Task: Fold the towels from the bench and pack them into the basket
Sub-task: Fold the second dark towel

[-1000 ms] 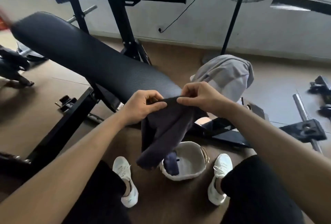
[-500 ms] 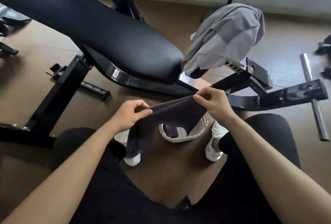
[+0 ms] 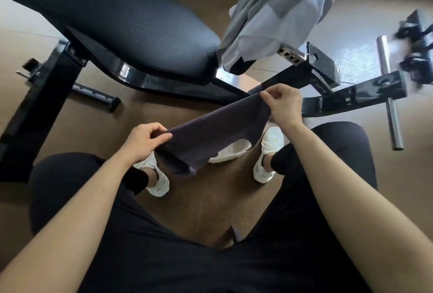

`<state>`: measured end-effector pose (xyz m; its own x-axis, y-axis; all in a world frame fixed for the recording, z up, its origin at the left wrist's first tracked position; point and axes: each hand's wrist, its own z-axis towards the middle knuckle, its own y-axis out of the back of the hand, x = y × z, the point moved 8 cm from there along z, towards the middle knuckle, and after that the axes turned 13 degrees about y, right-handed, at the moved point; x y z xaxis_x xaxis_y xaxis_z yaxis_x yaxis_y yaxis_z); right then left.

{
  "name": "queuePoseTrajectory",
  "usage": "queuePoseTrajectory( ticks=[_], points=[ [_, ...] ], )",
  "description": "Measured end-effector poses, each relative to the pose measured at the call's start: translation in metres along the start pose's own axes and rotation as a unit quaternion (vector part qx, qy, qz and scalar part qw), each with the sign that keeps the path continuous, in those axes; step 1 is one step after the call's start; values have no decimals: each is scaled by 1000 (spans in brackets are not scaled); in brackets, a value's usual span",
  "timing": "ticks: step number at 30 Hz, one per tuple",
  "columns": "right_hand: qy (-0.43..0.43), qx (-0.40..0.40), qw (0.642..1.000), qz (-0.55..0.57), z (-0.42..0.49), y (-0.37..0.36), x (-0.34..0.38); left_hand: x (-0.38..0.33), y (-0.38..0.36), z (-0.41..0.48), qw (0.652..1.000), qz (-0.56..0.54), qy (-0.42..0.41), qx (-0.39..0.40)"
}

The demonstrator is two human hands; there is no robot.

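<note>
A dark purple-grey towel (image 3: 210,135) is stretched between my hands above the floor, between my knees. My left hand (image 3: 145,139) pinches its near left corner and my right hand (image 3: 284,103) pinches its far right corner. Its lower part hangs folded toward my left shoe. The white basket (image 3: 230,152) stands on the floor between my feet, mostly hidden under the towel. A light grey towel (image 3: 276,14) hangs draped over the end of the black padded bench (image 3: 121,18).
The bench's black steel frame (image 3: 351,96) runs across the floor in front of my feet. A metal bar (image 3: 390,103) and dark weights (image 3: 419,51) lie at the right. Brown floor lies between my legs.
My view tilted further down. My hands drew apart, stretching the dark towel flatter and lower over the basket, which is now almost covered.
</note>
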<state>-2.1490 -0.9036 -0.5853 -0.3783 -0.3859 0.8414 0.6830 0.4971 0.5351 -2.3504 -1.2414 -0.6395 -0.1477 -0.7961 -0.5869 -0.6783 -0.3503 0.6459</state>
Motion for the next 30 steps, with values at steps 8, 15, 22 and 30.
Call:
queuePoseTrajectory(
  ticks=[8,15,22,30],
  points=[
    [106,122,986,-41,-25,-22,19,-55,-8,-15,990,-77,-84,-79],
    [216,256,942,-39,-58,-72,62,-102,-32,-39,978,-48,-201,-43],
    [197,316,928,9,-63,-93,68,-105,-35,-42,976,-60,-209,-30],
    [136,204,969,28,-29,-59,54,-73,-23,-24,993,-64,-100,18]
  ],
)
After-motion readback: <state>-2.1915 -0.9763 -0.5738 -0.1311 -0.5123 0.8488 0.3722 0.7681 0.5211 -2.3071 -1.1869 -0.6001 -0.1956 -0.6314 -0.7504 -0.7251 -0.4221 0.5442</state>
